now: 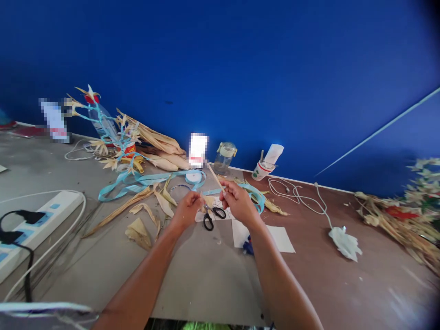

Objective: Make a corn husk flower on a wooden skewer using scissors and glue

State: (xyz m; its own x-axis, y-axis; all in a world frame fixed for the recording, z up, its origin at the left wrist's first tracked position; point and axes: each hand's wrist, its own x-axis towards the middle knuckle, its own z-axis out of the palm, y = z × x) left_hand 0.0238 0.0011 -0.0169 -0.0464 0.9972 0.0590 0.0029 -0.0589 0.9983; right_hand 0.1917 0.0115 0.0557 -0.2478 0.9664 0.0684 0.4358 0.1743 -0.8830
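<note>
A blue wall (220,82) fills the upper part of the view, above a tabletop (206,279) that is grey on the left and brown on the right. A white power strip (58,211) lies at the left, well apart from the hands. A bundle of dried husks (154,135) leans along the wall, left of a clear jar (224,161). The right hand (237,201) is closed, gripping the lower end of a pale stick between thumb and fingers. Just beside it, the left hand (189,210) has its fingers curled in toward the thumb; I cannot tell whether they pinch anything. A white sheet (282,238) lies partly beneath the right forearm. Beyond the left hand sits a roll of blue ribbon (193,177). Black-handled scissors (206,216) lie between the hands, loops toward the person. The pale stick (216,178) slants up and leftward from the right fingertips, its far end free above the table.
</note>
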